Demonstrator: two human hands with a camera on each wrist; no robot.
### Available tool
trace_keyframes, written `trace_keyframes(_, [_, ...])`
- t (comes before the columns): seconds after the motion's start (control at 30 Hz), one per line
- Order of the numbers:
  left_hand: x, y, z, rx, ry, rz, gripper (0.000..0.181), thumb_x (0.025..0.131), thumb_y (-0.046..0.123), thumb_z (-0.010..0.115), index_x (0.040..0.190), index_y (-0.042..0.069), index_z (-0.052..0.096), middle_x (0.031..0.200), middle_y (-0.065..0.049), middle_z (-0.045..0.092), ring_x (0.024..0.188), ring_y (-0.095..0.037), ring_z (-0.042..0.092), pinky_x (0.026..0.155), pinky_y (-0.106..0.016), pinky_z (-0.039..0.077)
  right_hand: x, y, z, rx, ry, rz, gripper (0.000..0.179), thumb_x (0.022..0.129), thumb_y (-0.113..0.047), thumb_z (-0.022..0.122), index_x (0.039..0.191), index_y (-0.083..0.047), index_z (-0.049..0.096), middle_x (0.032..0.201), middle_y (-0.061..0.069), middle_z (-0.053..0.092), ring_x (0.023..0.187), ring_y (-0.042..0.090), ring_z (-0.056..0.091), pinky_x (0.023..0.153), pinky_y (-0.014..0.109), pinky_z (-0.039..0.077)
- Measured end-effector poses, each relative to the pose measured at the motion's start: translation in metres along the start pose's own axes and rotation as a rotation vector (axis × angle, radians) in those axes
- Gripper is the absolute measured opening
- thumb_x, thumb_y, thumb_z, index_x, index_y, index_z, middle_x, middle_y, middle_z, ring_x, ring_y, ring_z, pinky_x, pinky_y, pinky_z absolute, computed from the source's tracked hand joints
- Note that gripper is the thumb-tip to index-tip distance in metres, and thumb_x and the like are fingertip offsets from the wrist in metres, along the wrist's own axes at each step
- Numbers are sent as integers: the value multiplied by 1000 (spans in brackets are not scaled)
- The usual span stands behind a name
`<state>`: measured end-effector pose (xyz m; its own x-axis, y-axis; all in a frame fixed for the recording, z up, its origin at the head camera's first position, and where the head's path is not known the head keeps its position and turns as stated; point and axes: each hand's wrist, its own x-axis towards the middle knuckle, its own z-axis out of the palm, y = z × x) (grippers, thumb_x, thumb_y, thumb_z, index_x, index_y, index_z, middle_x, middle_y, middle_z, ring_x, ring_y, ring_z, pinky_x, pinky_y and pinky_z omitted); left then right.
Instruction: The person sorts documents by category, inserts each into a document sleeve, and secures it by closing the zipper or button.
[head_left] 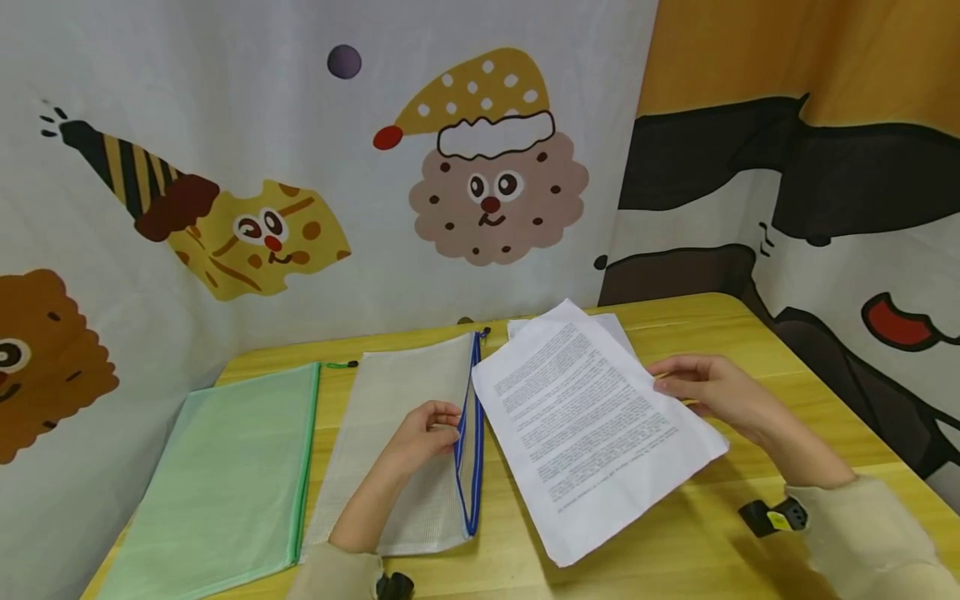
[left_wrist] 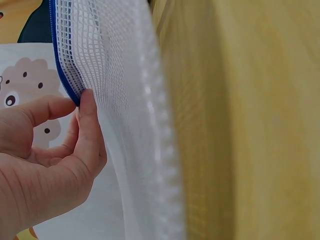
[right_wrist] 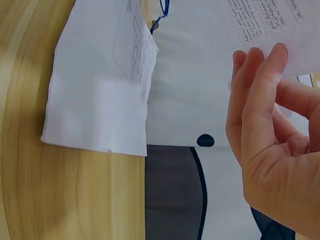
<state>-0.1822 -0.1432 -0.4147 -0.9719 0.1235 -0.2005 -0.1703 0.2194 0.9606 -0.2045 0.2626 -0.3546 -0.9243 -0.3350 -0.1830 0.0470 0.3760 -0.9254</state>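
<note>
A white mesh zipper pouch point(head_left: 405, 383) with a blue zipper edge lies mid-table, its mouth parted along the right side. My left hand point(head_left: 420, 437) pinches the blue edge between thumb and fingertips, as the left wrist view shows at the pouch's zipper edge point(left_wrist: 75, 95). In my right hand point(head_left: 712, 392) a printed sheet of paper point(head_left: 577, 425) is pinched by its right edge, tilted above the table just right of the pouch. Beneath and behind it, more paper point(right_wrist: 100, 85) lies on the table.
A green zipper pouch point(head_left: 225, 475) lies flat at the left of the wooden table point(head_left: 750, 350). A cartoon-printed curtain point(head_left: 300, 108) hangs along the table's back and right sides.
</note>
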Motion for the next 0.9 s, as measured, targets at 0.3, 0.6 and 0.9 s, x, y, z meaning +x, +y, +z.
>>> trace_keyframes(0.3, [-1,1,0,3,-2,-7,36,85,-8,59,120,-10,54,108,-17,60,86,-13,58,75,-30,58,7,2,10,33,5,-19,48,99,-20,61,135,10,51,105,-6,71,88,13,69,75,31,61])
trace_keyframes(0.6, [0,-1,-1,-9,-18,-6,38,83,-9,58,120,-12,53,108,-16,60,86,-14,58,77,-29,58,13,3,23,66,25,-26,47,99,-21,61,134,9,51,104,-5,71,90,10,68,76,29,60])
trace_keyframes(0.9, [0,-2,0,2,-21,9,37,83,-8,58,120,-11,53,108,-16,61,86,-13,58,76,-28,58,17,4,36,119,19,-24,46,99,-20,61,133,10,50,102,-6,71,90,10,70,76,29,61])
